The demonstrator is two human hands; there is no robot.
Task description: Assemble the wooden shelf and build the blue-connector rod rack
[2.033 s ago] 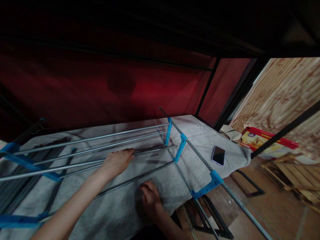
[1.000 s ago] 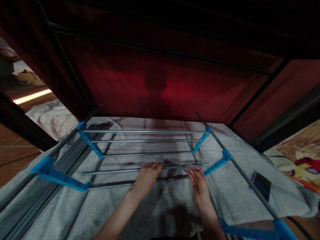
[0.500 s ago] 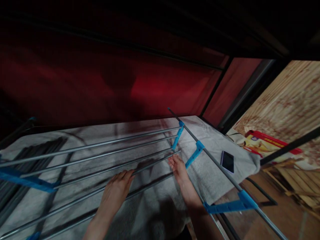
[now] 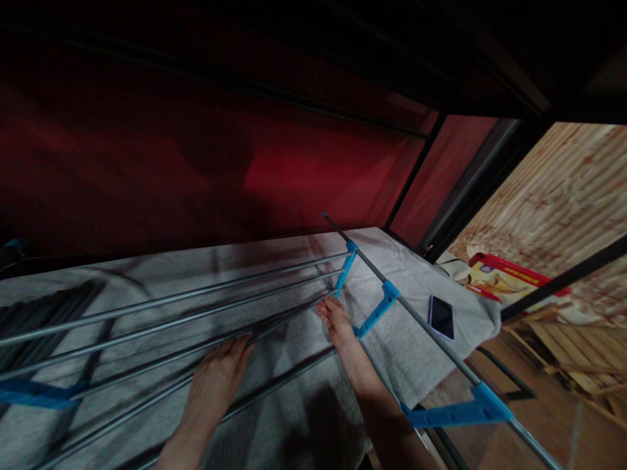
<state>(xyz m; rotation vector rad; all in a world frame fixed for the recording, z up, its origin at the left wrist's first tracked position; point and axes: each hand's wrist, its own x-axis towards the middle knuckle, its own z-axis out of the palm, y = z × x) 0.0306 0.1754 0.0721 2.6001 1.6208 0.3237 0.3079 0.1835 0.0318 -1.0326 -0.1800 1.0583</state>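
Observation:
My left hand (image 4: 218, 372) is closed around a thin grey metal rod (image 4: 281, 321), its fingers curled over the top. Farther along the same rod, close to its right end, my right hand (image 4: 337, 320) pinches it between thumb and fingers. That end lies by the lower part of a blue plastic bracket (image 4: 347, 264); whether it sits in the bracket is hidden. Another blue bracket (image 4: 377, 313) is just right of my right hand. Both brackets are fixed on a long grey tube (image 4: 416, 316) slanting toward me. Several parallel rods run leftward to a blue bracket (image 4: 39, 393).
A grey cloth (image 4: 386, 261) covers the surface beneath. A phone (image 4: 441, 318) lies on it at right. More dark tubes (image 4: 53, 310) are bundled at left. A third right-hand bracket (image 4: 458, 414) is near me. Beyond the edge are a red-yellow box (image 4: 509, 277) and wooden slats (image 4: 582, 352).
My right hand has shifted slightly left along with the rod, whose end no longer sticks out past my fingers as clearly. The left hand has also moved a little left. The view has shifted slightly.

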